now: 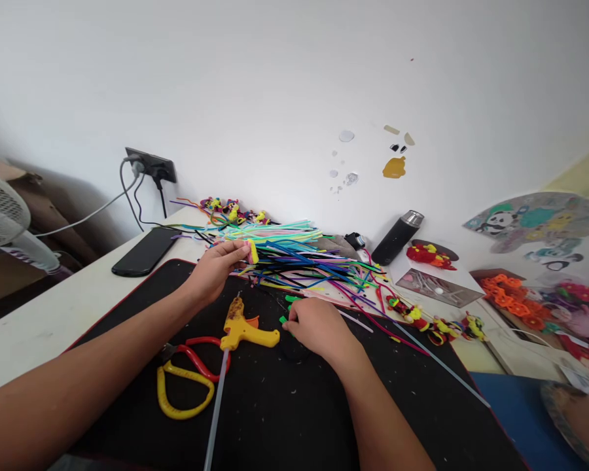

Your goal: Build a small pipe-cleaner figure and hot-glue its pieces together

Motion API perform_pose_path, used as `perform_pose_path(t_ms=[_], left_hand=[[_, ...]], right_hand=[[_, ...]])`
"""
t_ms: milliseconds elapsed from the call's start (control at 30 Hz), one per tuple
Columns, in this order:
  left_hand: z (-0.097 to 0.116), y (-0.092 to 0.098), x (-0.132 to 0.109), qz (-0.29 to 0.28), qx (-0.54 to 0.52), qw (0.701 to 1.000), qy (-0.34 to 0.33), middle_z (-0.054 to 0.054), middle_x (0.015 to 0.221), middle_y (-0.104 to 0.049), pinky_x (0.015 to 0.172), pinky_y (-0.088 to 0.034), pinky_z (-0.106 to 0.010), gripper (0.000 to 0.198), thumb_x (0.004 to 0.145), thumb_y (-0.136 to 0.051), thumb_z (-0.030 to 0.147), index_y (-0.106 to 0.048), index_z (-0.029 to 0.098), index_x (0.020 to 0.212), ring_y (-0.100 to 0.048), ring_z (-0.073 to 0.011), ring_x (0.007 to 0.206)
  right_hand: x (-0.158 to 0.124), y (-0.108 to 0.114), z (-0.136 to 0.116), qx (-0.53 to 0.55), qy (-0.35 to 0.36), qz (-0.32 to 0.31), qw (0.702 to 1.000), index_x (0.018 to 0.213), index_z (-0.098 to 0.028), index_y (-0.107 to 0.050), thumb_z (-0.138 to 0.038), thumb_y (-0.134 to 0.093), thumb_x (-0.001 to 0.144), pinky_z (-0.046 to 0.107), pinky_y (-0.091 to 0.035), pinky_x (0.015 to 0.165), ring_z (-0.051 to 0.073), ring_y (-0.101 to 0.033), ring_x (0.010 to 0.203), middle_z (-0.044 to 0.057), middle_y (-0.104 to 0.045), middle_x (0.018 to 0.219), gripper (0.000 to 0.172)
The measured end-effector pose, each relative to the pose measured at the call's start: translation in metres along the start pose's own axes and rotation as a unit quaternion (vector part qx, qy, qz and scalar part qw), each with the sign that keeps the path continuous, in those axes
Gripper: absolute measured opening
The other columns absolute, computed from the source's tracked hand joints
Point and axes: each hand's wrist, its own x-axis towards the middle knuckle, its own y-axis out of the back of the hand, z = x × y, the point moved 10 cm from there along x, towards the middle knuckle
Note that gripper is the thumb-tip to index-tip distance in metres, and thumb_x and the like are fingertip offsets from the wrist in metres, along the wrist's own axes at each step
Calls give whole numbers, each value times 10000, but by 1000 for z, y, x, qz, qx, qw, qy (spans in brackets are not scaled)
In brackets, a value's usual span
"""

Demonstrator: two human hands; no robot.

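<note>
Black mat (285,418) on a white table: my left hand (216,268) is pinching a yellow piece (252,252) at the mat's far edge; my right hand (319,327) is gripping a green piece (283,320) mid-mat. Risk: the glue gun (243,330) nozzle, just beside these fingers, could burn them.

This looks like a hobby corner in a home – a white table (39,320) against a plain painted wall, not a real workshop. A black mat (294,418) carries a pile of coloured pipe cleaners (304,261), a yellow glue gun (243,330) and scissors (191,376), and small finished figures (436,324) lie at the right. Household things stand around – a phone (144,252), a flask (397,237), a fan (2,219) and a wall socket (151,165) with cables.
</note>
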Motion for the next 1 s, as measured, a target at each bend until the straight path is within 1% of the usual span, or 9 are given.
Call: perform_pose_path(t_ms=[133, 233, 400, 467, 567, 667, 800, 900, 1000], left_hand=[[-3, 1, 0, -10, -4, 1000, -2, -36, 807, -685, 719, -474, -269, 321, 753, -892, 480, -764, 185, 742, -593, -174, 777], [-4, 0, 1, -18, -2, 1000, 1, -36, 819, -689, 730, -479, -271, 313, 773, -880, 475, -766, 184, 753, -600, -174, 787], [-4, -6, -2, -24, 10, 1000, 6, -40, 805, -683, 728, -479, -280, 340, 755, -885, 497, -757, 182, 736, -592, -179, 774], [-5, -12, -6, -35, 14, 999, 16, -40, 805, -681, 714, -481, -283, 338, 762, -880, 500, -759, 184, 750, -588, -179, 763], [-8, -23, -12, -62, 20, 997, 34, -42, 799, -683, 701, -481, -289, 325, 783, -868, 490, -756, 185, 762, -588, -175, 739], [-8, -33, -17, -86, 39, 995, 34, -47, 779, -681, 687, -469, -294, 336, 794, -855, 499, -749, 183, 756, -579, -173, 708], [-10, -41, -23, -102, 70, 992, 36, -44, 758, -676, 672, -456, -293, 362, 769, -865, 530, -748, 187, 765, -567, -175, 691], [-11, -50, -28, -130, 85, 987, 42, -42, 770, -685, 698, -477, -297, 369, 788, -848, 542, -750, 187, 776, -586, -179, 713], [-11, -57, -34, -146, 83, 985, 48, -35, 775, -690, 711, -496, -300, 362, 806, -836, 542, -748, 191, 789, -599, -178, 725]], right_hand=[[1, -4, -5, -24, 10, 0, 1000, 939, -193, -805, -316, -696, 953, 314, -366, 649, 280, -741, 911, 116, -804, 938, 165], [4, -5, -7, -15, 19, 12, 1000, 932, -186, -795, -286, -672, 957, 313, -366, 654, 274, -736, 902, 117, -801, 938, 161], [4, 11, -8, 101, 42, 89, 990, 913, -203, -751, -264, -675, 955, 292, -331, 629, 205, -682, 788, 46, -770, 841, 106], [4, 19, -7, 175, 47, 123, 976, 908, -208, -722, -276, -665, 963, 282, -314, 600, 167, -621, 680, 3, -716, 740, 104], [3, 26, -2, 293, 55, 169, 940, 890, -212, -680, -298, -660, 955, 270, -313, 565, 138, -539, 578, -48, -607, 628, 110], [4, 28, 6, 396, 63, 202, 893, 907, -214, -662, -348, -651, 948, 261, -350, 542, 132, -523, 526, -70, -534, 590, 140], [6, 27, 12, 487, 69, 218, 843, 938, -210, -667, -442, -659, 934, 259, -382, 501, 123, -521, 455, -83, -504, 577, 232], [7, 27, 12, 514, 70, 218, 827, 921, -204, -667, -453, -670, 920, 255, -381, 483, 115, -519, 431, -84, -506, 574, 249], [6, 27, 10, 515, 70, 216, 827, 914, -200, -671, -444, -673, 913, 251, -372, 480, 111, -509, 432, -83, -510, 568, 244]])
